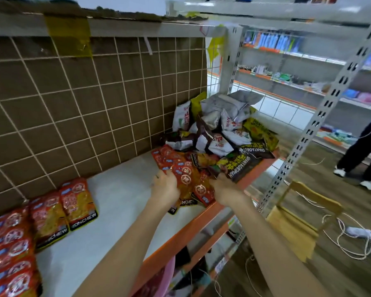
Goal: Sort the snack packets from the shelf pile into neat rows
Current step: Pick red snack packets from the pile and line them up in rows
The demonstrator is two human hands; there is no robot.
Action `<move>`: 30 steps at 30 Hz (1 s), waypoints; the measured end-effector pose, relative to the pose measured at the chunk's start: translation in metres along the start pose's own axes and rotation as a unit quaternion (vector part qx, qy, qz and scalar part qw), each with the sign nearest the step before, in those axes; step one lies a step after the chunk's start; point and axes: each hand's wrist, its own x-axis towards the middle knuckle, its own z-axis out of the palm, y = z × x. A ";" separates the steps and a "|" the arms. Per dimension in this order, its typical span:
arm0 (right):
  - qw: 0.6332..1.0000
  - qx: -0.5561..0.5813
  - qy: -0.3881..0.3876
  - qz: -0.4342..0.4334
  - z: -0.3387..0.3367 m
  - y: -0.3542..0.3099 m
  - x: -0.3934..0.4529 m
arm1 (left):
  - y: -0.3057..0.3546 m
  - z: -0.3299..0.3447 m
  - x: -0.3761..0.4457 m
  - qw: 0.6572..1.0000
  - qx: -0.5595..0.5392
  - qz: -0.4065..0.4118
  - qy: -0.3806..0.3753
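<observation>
1. The shelf [124, 189] is a white board with an orange front edge; a wire grid [84, 99] over brown backing stands along its rear.
2. The pile of snack packets [221, 133] sits at the right end of the shelf, heaped against the rear right corner and spilling toward the front edge. White, silver, yellow and dark packets lie tumbled on top of each other.
3. Loose red packets [180, 170] fan out from the pile's near side, overlapping, some reaching the front edge.
4. The left hand [164, 188] rests on the red packets, fingers curled over their left side; a firm grip cannot be confirmed, as the fingertips are hidden.
5. The right hand [225, 189] is at the front edge, just right of the left one, fingers bent round the lower corner of a dark packet [237, 166] with yellow print. The fingertips themselves are out of sight.
6. A row of red packets [51, 211] lies flat at the left end of the shelf, overlapping, running from the rear toward the front left corner.
7. The middle stretch of the shelf separates the row from the pile, well apart.
8. Right of the shelf: a wooden chair [298, 221], white cable [351, 239] on the floor, another person's legs [364, 151], more shelving behind.
</observation>
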 end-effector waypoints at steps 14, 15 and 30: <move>0.997 0.064 -0.027 -0.017 -0.015 -0.022 0.016 | -0.026 -0.017 -0.008 0.960 -0.275 -0.044 0.020; 0.997 0.070 -0.022 -0.020 -0.017 -0.023 0.016 | -0.026 -0.018 -0.009 0.957 -0.286 -0.046 0.026; 0.958 0.262 0.066 -0.098 -0.026 -0.050 0.011 | -0.068 -0.036 -0.039 0.894 -0.411 -0.150 0.093</move>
